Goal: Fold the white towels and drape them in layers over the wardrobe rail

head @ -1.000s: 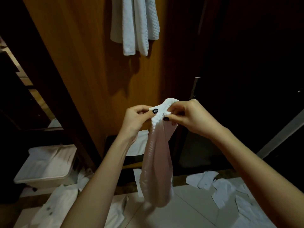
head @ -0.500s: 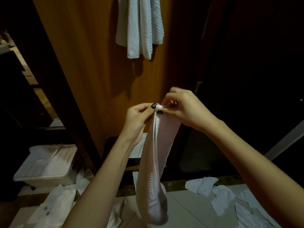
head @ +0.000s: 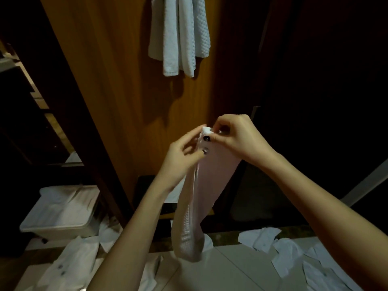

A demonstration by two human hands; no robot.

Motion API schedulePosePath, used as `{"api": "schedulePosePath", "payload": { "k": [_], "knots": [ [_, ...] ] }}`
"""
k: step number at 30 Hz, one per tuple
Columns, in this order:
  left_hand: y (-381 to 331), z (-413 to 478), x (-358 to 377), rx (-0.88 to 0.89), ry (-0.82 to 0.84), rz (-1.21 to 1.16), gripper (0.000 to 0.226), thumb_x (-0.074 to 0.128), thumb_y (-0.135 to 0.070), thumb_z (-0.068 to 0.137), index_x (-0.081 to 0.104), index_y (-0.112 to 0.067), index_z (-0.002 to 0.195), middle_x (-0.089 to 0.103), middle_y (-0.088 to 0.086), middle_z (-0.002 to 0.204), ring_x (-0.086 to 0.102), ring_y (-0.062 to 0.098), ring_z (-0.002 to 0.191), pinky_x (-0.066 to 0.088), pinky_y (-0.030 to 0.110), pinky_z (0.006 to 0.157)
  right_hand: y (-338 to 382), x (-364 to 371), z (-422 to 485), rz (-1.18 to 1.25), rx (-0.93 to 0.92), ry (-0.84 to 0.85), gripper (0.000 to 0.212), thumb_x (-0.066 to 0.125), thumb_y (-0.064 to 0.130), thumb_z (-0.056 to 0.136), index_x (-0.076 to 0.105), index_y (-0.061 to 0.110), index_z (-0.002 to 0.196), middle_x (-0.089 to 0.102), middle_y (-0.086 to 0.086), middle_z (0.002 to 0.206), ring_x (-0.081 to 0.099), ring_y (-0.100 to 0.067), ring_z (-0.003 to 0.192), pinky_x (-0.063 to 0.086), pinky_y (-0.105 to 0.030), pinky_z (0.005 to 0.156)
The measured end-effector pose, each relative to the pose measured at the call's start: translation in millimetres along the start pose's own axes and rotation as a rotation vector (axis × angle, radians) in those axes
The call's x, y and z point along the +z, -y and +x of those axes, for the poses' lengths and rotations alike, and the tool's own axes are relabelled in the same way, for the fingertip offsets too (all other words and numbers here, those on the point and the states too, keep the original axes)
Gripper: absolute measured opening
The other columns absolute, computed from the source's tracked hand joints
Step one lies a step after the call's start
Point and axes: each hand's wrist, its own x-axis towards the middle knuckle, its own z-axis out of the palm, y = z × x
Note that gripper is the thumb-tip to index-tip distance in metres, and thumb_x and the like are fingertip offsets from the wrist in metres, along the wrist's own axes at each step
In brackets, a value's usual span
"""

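Left hand [head: 180, 162] lowered, towel [head: 199, 198] hanging vertically

Both hands, left hand [head: 182, 158] and right hand [head: 237, 136], are pinching a hanging towel's [head: 197, 204] top corner; more towels [head: 179, 34] are hanging above.

Single head-worn wide-angle view, no second camera to overlap. Looks forward and down from the person's own height, close behind both forearms entering from 5 and 7 o'clock. Faces a wooden wardrobe panel [head: 117, 85] near at 12 o'clock; floor [head: 231, 269] at 6; edges bow and darken at 3 and 9.
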Motion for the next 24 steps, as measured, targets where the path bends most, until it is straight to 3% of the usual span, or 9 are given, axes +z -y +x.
{"api": "schedulePosePath", "payload": {
  "k": [3, 7, 9, 11, 14, 19, 21, 24],
  "knots": [
    [15, 2, 11, 0.062, -0.082, 0.179, 0.060, 0.069, -0.005, 0.087, 0.048, -0.046, 0.126, 0.053, -0.017, 0.134, 0.049, 0.003, 0.125, 0.046, 0.028, 0.102, 1, -1, 4, 0.027, 0.032, 0.033, 0.017, 0.072, 0.027, 0.086, 0.069, 0.010, 0.083, 0.065, -0.001, 0.081, 0.060, -0.010, 0.075, 0.051, -0.035, 0.070],
    [18, 6, 15, 0.051, -0.227, 0.025, 0.039, 0.069, 0.003, 0.083, 0.066, -0.030, 0.102, 0.071, -0.011, 0.097, 0.066, 0.003, 0.093, 0.053, 0.019, 0.075, -7, -19, -1, 0.003, 0.091, 0.135, 0.018, 0.067, 0.038, 0.085, 0.069, 0.020, 0.083, 0.057, 0.006, 0.097, 0.057, -0.006, 0.088, 0.049, -0.023, 0.074],
    [18, 10, 9, -0.002, -0.273, -0.034, 0.030, 0.069, 0.003, 0.083, 0.069, -0.025, 0.092, 0.073, -0.009, 0.086, 0.067, 0.004, 0.083, 0.053, 0.020, 0.071, -17, -31, -9, -0.028, 0.139, 0.204, 0.024, 0.064, 0.048, 0.084, 0.068, 0.025, 0.086, 0.053, 0.008, 0.108, 0.054, -0.005, 0.096, 0.046, -0.019, 0.080],
    [17, 14, 3, -0.041, -0.275, -0.103, 0.025, 0.068, 0.004, 0.083, 0.070, -0.020, 0.090, 0.074, -0.007, 0.084, 0.068, 0.007, 0.082, 0.054, 0.022, 0.070, -23, -36, -20, -0.003, 0.173, 0.266, 0.032, 0.061, 0.058, 0.079, 0.065, 0.029, 0.090, 0.056, 0.010, 0.108, 0.056, -0.006, 0.096, 0.050, -0.025, 0.083],
    [15, 18, -1, -0.061, -0.267, -0.153, 0.020, 0.067, 0.003, 0.084, 0.071, -0.015, 0.093, 0.074, -0.002, 0.087, 0.069, 0.011, 0.084, 0.056, 0.025, 0.072, -22, -33, -31, 0.039, 0.146, 0.273, 0.026, 0.063, 0.058, 0.079, 0.056, 0.034, 0.080, 0.061, 0.008, 0.082, 0.060, -0.007, 0.075, 0.054, -0.040, 0.071],
    [8, 19, 1, -0.091, -0.268, -0.163, 0.015, 0.068, 0.003, 0.082, 0.069, -0.010, 0.088, 0.072, -0.001, 0.083, 0.068, 0.010, 0.079, 0.054, 0.023, 0.069, -27, -28, -31, -0.112, 0.154, 0.114, 0.037, 0.054, 0.061, 0.081, 0.060, 0.025, 0.085, 0.061, 0.005, 0.083, 0.059, -0.012, 0.076, 0.053, -0.045, 0.069],
    [-1, 21, 4, -0.090, -0.281, -0.188, 0.014, 0.069, 0.004, 0.081, 0.067, -0.009, 0.083, 0.071, -0.001, 0.077, 0.067, 0.011, 0.074, 0.053, 0.021, 0.065, -28, -29, -26, -0.018, 0.167, 0.013, 0.029, 0.060, 0.045, 0.088, 0.060, 0.016, 0.080, 0.061, 0.001, 0.077, 0.060, -0.011, 0.072, 0.052, -0.040, 0.065],
    [-18, 27, 8, -0.101, -0.253, -0.299, 0.015, 0.066, 0.007, 0.081, 0.066, -0.009, 0.080, 0.071, 0.002, 0.074, 0.068, 0.014, 0.072, 0.053, 0.022, 0.063, -25, -22, -22, 0.206, 0.179, -0.303, 0.018, 0.066, 0.017, 0.090, 0.055, 0.007, 0.081, 0.057, -0.004, 0.075, 0.054, -0.006, 0.067, 0.045, -0.030, 0.060]
  ]
}}
